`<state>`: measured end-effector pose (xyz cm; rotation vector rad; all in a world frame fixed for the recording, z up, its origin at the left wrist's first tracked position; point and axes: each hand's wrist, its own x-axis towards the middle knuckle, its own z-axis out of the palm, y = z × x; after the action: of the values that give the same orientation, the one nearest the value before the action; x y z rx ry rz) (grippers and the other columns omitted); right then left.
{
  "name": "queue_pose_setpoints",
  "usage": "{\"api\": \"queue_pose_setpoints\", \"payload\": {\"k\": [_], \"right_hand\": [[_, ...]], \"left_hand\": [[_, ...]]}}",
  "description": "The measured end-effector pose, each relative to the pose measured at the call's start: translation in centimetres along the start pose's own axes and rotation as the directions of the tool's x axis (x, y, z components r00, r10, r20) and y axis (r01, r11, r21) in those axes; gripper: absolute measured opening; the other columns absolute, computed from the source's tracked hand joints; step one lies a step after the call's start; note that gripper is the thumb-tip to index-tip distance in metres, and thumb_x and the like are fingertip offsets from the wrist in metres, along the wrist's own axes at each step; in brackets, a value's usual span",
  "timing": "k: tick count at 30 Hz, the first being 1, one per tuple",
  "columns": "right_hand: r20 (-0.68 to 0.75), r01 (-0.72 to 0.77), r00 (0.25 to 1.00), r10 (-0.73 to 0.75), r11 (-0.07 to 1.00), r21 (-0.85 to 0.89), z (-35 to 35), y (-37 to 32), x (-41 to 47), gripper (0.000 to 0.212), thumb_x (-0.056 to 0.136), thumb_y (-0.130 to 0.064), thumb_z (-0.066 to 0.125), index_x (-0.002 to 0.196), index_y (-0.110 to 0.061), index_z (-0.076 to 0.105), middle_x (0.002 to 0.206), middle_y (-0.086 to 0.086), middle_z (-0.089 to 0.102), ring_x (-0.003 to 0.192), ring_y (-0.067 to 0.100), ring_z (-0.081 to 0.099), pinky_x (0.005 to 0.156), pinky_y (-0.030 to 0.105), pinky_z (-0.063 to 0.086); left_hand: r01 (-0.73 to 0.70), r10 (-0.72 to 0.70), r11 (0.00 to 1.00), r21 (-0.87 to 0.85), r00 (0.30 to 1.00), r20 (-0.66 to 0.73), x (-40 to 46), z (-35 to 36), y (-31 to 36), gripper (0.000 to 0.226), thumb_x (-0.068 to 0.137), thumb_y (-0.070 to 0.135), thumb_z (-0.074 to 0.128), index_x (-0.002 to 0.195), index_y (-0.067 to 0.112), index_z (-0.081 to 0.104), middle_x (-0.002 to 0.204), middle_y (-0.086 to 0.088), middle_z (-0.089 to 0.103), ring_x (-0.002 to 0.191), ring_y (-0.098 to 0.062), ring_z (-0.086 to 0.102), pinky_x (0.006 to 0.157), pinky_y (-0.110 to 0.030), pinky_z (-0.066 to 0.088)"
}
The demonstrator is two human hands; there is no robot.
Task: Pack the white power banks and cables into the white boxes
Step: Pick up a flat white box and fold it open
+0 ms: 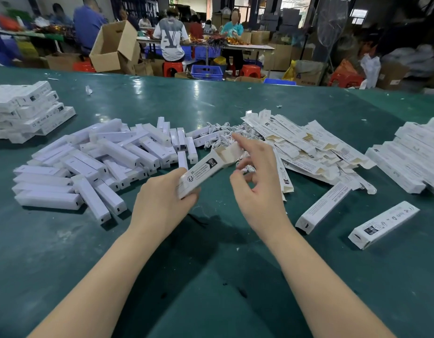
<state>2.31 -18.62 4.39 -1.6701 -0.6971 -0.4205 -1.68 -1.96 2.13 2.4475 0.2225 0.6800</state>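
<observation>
White box sitting in left hand, fingers gripping it, flaps open — right hand pinching coiled cable beside box mouth.

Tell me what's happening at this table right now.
A person is packing at a green table. The left hand grips a white box whose far-end flaps stand open. The right hand pinches what looks like a coiled white cable beside that opening. Loose power banks lie to the left, flat unfolded boxes to the right, and the cable pile sits behind the hands.
</observation>
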Motion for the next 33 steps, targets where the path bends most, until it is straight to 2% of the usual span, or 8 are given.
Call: {"api": "queue_pose_setpoints", "payload": {"k": [6,10,12,17,20,29,31,33], "right_hand": [[0.000,-0.075,0.997,0.075,0.997,0.032,-0.7,0.2,0.4,0.030,0.095,-0.009,0.061,0.099,-0.037,0.070,0.134,-0.003,0.046,0.116,-0.005,0.051,0.072,0.025,0.053],[0.067,-0.079,0.995,0.071,0.989,0.125,-0.2,0.4,0.1,0.024,0.096,-0.009,0.058,0.107,-0.026,0.072,0.111,-0.009,0.065,0.107,0.014,0.062,0.079,0.038,0.059],[0.123,-0.090,0.989,0.076,0.989,0.113,0.1,0.4,-0.1,0.024,0.097,-0.019,0.056,0.115,-0.025,0.069,0.119,-0.013,0.062,0.112,0.016,0.061,0.083,0.039,0.059],[0.163,-0.108,0.982,0.096,0.992,0.070,0.9,0.4,-0.6,0.036,0.096,-0.024,0.054,0.130,-0.016,0.063,0.152,0.004,0.042,0.127,-0.014,0.044,0.104,0.013,0.039],[0.160,-0.118,0.982,0.102,0.989,0.093,1.2,0.3,-0.7,0.040,0.094,-0.029,0.052,0.131,-0.017,0.062,0.149,-0.001,0.047,0.136,-0.006,0.038,0.106,0.010,0.033],[0.182,0.107,0.977,-0.115,0.993,0.054,1.4,-0.4,-1.1,0.048,0.100,-0.015,0.050,0.143,-0.032,0.044,0.142,-0.019,0.050,0.134,0.001,0.044,0.111,0.023,0.036],[0.154,0.067,0.984,-0.086,0.990,0.123,1.3,-0.5,-1.1,0.049,0.102,-0.019,0.049,0.147,-0.037,0.038,0.138,-0.023,0.052,0.120,-0.007,0.053,0.100,0.014,0.040],[0.072,-0.064,0.996,0.046,0.959,0.277,1.3,-0.5,-1.0,0.041,0.101,-0.022,0.053,0.141,-0.029,0.050,0.132,-0.015,0.061,0.114,-0.005,0.060,0.098,0.015,0.046]], "left_hand": [[-0.042,0.042,0.999,-0.035,0.999,0.014,-0.2,0.1,0.1,0.013,0.081,0.032,0.066,0.079,0.022,0.058,0.058,0.004,0.055,0.059,-0.021,0.052,0.061,-0.040,0.052],[0.006,-0.005,1.000,-0.028,0.999,0.037,-0.1,-0.1,0.0,0.009,0.082,0.031,0.065,0.084,0.024,0.060,0.065,0.003,0.061,0.066,-0.024,0.058,0.065,-0.043,0.053],[0.029,-0.026,0.999,-0.035,0.998,0.065,-0.1,-0.3,0.0,0.006,0.084,0.029,0.063,0.085,0.024,0.059,0.070,0.003,0.062,0.069,-0.024,0.059,0.066,-0.044,0.053],[0.020,-0.020,1.000,0.003,0.998,0.053,-0.1,-0.5,0.0,0.007,0.086,0.025,0.061,0.090,0.021,0.058,0.075,-0.001,0.063,0.073,-0.029,0.059,0.067,-0.045,0.053],[0.020,-0.021,1.000,0.017,0.999,0.046,-0.1,-0.5,0.1,0.008,0.085,0.024,0.062,0.090,0.020,0.057,0.076,-0.002,0.063,0.075,-0.031,0.059,0.068,-0.044,0.052],[0.013,-0.013,1.000,0.005,1.000,0.000,-0.2,-0.4,0.2,0.009,0.085,0.021,0.062,0.093,0.017,0.059,0.074,-0.003,0.064,0.073,-0.030,0.060,0.067,-0.043,0.053],[0.002,-0.002,1.000,0.017,1.000,-0.010,-0.3,-0.6,0.3,0.008,0.085,0.021,0.063,0.090,0.017,0.057,0.074,-0.002,0.063,0.074,-0.030,0.059,0.066,-0.041,0.052],[-0.019,0.019,1.000,0.019,1.000,-0.002,-0.5,-0.6,0.4,0.009,0.085,0.021,0.062,0.084,0.020,0.053,0.073,-0.002,0.061,0.072,-0.031,0.057,0.063,-0.042,0.051]]}}
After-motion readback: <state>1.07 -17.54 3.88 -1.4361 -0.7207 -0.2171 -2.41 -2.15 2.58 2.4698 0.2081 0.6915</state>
